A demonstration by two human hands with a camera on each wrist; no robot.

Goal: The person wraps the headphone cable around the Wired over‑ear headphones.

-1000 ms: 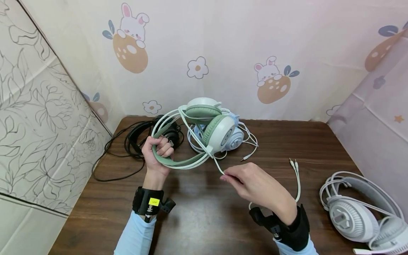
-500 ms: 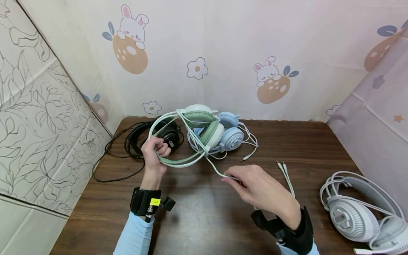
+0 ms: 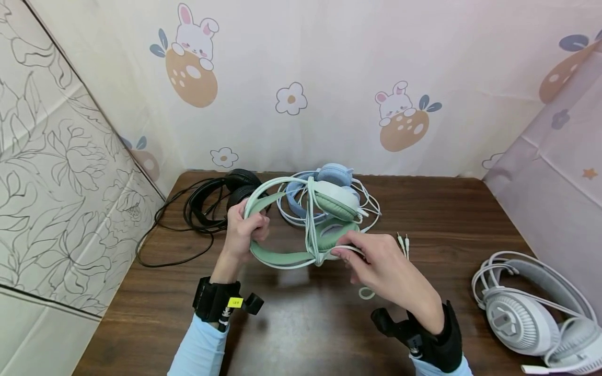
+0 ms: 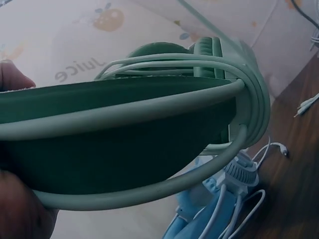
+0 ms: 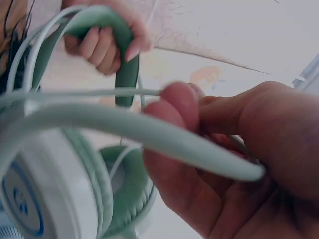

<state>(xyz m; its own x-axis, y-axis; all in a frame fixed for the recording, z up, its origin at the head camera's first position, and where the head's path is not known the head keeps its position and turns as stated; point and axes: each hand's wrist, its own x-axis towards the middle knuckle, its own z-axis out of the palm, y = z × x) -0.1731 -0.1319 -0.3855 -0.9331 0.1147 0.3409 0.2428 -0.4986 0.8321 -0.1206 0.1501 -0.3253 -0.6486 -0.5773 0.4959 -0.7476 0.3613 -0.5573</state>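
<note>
My left hand [image 3: 244, 230] grips the headband of white-and-green headphones [image 3: 336, 206], held up over the table. Several turns of their pale cable [image 3: 310, 219] run across the band beside the earcups. Close to the lower earcup, my right hand [image 3: 385, 271] pinches this cable between thumb and fingers. In the right wrist view, one cable stretch [image 5: 134, 132] passes over the fingers into the palm. The cable's plugs [image 3: 403, 245] show just beyond the right hand, and a small loop hangs below it. The left wrist view shows the green headband [image 4: 109, 144] close up.
Blue headphones [image 3: 334, 175] lie behind the held pair, partly hidden by it. Black headphones [image 3: 202, 203] with a loose cable lie at the back left. White headphones [image 3: 522, 318] rest at the right of the wooden table [image 3: 301, 334]. A patterned curtain [image 3: 338, 62] hangs behind.
The headphones have turned and come nearer the right hand, so the cable turns now stand upright in view. The free cable between hand and headphones is shorter, and the plugs have moved left.
</note>
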